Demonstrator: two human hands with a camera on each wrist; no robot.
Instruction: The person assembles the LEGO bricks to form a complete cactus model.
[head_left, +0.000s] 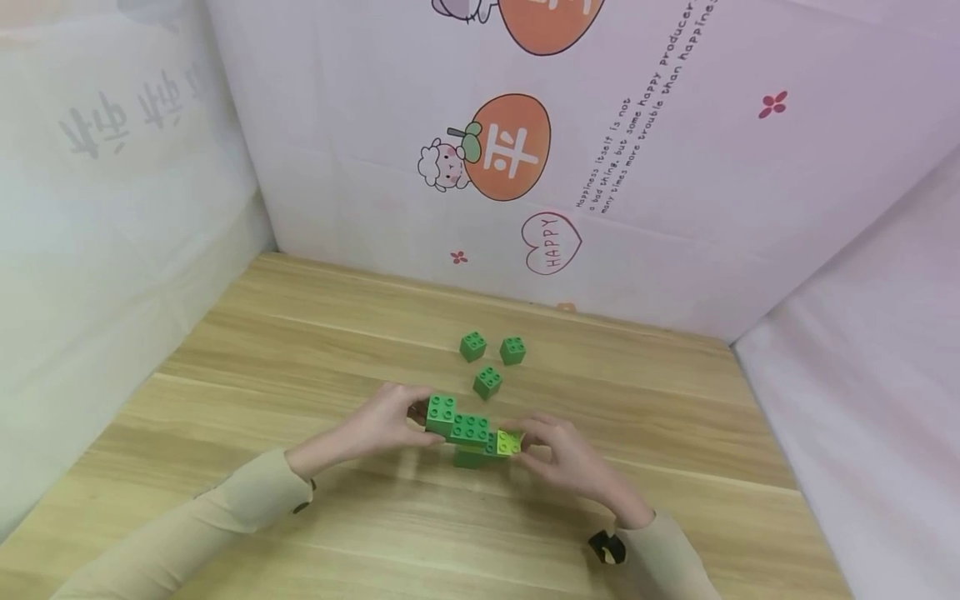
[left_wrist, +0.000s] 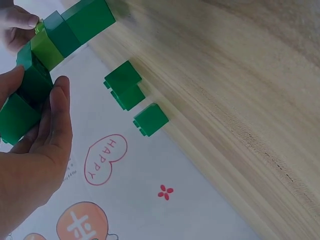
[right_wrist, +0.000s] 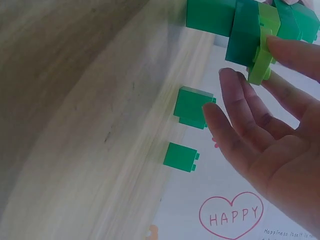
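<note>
Three loose dark green studded plastic bricks (head_left: 489, 360) are counted on the pale wooden bench (head_left: 300, 358), set close together behind one joined cluster of green plastic bricks (head_left: 468, 433). A single lime-green brick (head_left: 508, 443) is seen at the cluster's right end. Only in the right wrist view are the right hand's (head_left: 570, 462) other fingers (right_wrist: 235, 125) shown spread and straight, while a fingertip is pressed to the lime brick. The cluster's left end is clasped in the left hand's (head_left: 378, 429) grip, just above the bench.
</note>
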